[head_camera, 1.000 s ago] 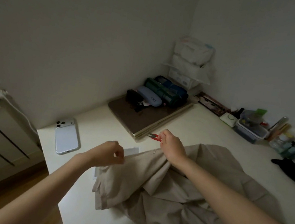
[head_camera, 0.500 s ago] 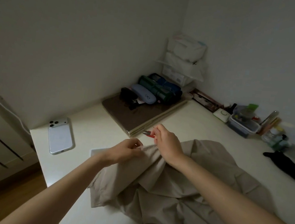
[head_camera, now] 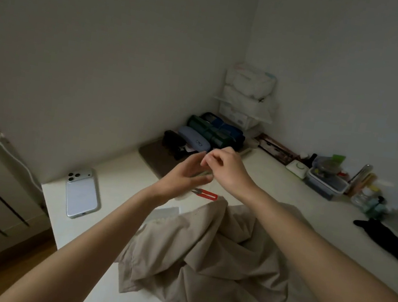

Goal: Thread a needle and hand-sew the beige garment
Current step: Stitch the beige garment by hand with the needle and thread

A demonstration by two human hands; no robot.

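My left hand [head_camera: 184, 175] is loose, fingers straight. My right hand [head_camera: 227, 171] has its fingertips curled together; can't tell if it's pinching anything. The crumpled beige cloth garment [head_camera: 214, 268] lies on the white table [head_camera: 118, 172], with red thread snips [head_camera: 206, 194] just beside it.

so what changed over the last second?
The right hand let go of the red snips, which now lie on the table by the beige garment. The left hand released the garment's edge. Both hands rose and came together above the table; any thread or needle there is too fine to see. The garment and the phone stayed put.
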